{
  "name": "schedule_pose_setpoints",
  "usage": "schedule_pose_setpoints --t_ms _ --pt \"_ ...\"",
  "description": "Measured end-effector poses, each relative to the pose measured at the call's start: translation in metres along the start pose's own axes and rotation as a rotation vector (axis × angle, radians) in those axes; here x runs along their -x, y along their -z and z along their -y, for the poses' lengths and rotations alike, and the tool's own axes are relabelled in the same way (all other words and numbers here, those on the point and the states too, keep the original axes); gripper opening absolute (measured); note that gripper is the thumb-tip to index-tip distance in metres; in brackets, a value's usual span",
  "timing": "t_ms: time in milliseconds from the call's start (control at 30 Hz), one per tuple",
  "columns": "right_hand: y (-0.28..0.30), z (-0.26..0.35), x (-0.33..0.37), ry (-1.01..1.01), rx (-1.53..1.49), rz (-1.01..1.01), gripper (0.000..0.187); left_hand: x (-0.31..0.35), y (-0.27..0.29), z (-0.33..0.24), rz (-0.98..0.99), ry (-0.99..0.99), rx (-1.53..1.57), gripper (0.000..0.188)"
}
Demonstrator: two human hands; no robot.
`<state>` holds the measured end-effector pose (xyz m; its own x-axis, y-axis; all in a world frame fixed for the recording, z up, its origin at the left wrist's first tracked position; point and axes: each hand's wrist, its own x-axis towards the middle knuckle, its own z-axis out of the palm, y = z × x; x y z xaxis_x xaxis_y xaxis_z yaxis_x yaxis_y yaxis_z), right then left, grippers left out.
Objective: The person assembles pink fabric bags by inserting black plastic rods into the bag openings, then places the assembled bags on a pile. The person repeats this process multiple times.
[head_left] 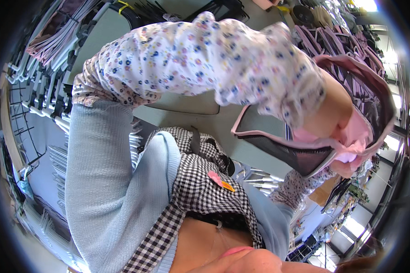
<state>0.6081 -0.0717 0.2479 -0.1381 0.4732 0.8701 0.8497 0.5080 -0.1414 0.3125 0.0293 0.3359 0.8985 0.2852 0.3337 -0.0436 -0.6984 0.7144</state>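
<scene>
A dark mesh piece with pink trim [305, 154] is held up at the right of the view, its edge curving into a large loop. My left arm, in a white floral sleeve cover, reaches across to it. Pink material that could be cloth or a glove wraps my left hand [351, 132], which grips the bunched trim; its fingers are partly hidden. Just below, my right hand [345, 170] is closed at the lower corner of the same piece, largely covered by it. A matching floral cover is on my right forearm.
A grey-green table [255, 152] lies in front of me. Bundled white metal frames with pink and dark fabric [64, 36] are stacked at the upper left. More pink-trimmed dark mesh pieces [335, 43] pile up at the far right. A wire rack [25, 123] stands at the left.
</scene>
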Motion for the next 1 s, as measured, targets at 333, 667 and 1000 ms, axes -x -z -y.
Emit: schedule_pose_setpoints --t_ms 333,667,1000 --pt "0.002 0.003 0.056 -0.131 0.039 -0.099 0.051 0.070 -0.008 0.065 -0.508 0.225 0.322 0.036" --pt "0.008 0.059 0.221 -0.407 -0.190 0.772 0.058 0.329 -0.224 0.194 -0.447 1.639 -0.389 0.042" --pt "-0.095 0.046 0.068 -0.879 -0.748 0.696 0.040 0.308 -0.247 0.131 -1.368 1.187 -0.065 0.028"
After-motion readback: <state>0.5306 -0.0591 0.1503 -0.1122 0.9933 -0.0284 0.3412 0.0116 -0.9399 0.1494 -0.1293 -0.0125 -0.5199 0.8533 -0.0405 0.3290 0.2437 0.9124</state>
